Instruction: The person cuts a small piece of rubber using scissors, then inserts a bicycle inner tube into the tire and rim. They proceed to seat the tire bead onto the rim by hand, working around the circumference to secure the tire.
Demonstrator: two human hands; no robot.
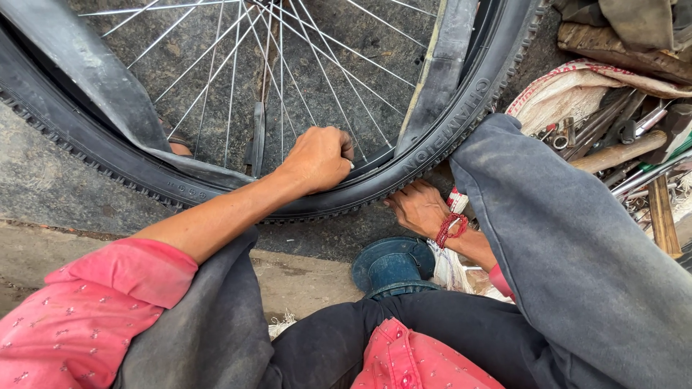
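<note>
Head view, left hand: the left hand (pixel 318 158) reaches forward from a pink sleeve (pixel 86 310), forearm bare, knuckles up. It is curled into a fist over the inner edge of the tyre (pixel 432 144), fingers tucked down between tyre and rim; what they pinch there is hidden.
Head view, right hand: the right hand (pixel 418 209) comes from under the raised right knee (pixel 569 245), palm turned toward the tread, fingers pressed flat against the tyre's outer face near the ground. It grasps nothing; it only bears on the rubber. A red thread band (pixel 450 229) circles the wrist.
Tyre and wheel: the black tyre sits on a spoked bicycle wheel (pixel 288 65) lying across the upper frame, its lower arc between the two hands. A loose black inner tube (pixel 94 72) hangs across the spokes at left, and another limp stretch (pixel 440 65) at right.
Blue round stand: a dark blue flanged object (pixel 393 265) stands on the ground just under the right hand, between the legs.
Tool pile: at right, on a pale sack (pixel 562 94), lies a heap of metal tools (pixel 613 122) with a wooden handle (pixel 620 153) among them.
Ground: rough grey concrete (pixel 43 187).
</note>
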